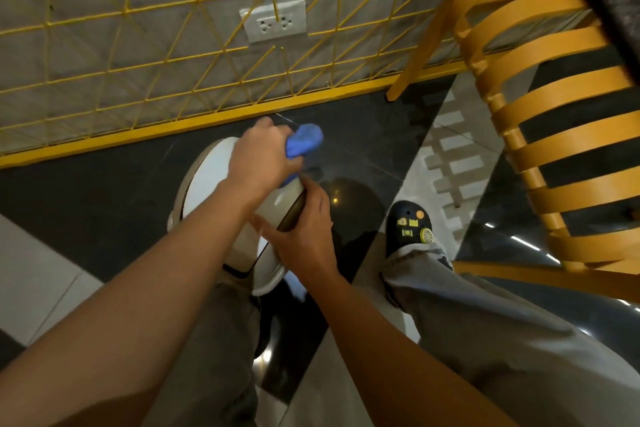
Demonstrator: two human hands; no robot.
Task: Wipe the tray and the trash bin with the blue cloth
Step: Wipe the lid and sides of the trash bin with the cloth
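Your left hand [259, 163] reached forward, its grip clenched around a bunched blue cloth [304, 140] at the far edge of a round white plastic trash bin [207, 184] with a beige rim. Your right hand [304, 229] grasped the bin's side. The bin was by your legs over the dark glossy floor [104, 201], its lid end toward the yellow wire fence [138, 62] and its long axis running back toward you.

left hand [259, 159] clenched, right hand [304, 229] seemingly gripping

Perhaps a café: slatted orange chair [540, 43], yellow wire grid [207, 118] on concrete wall [86, 45], glossy floor tiles [363, 135].
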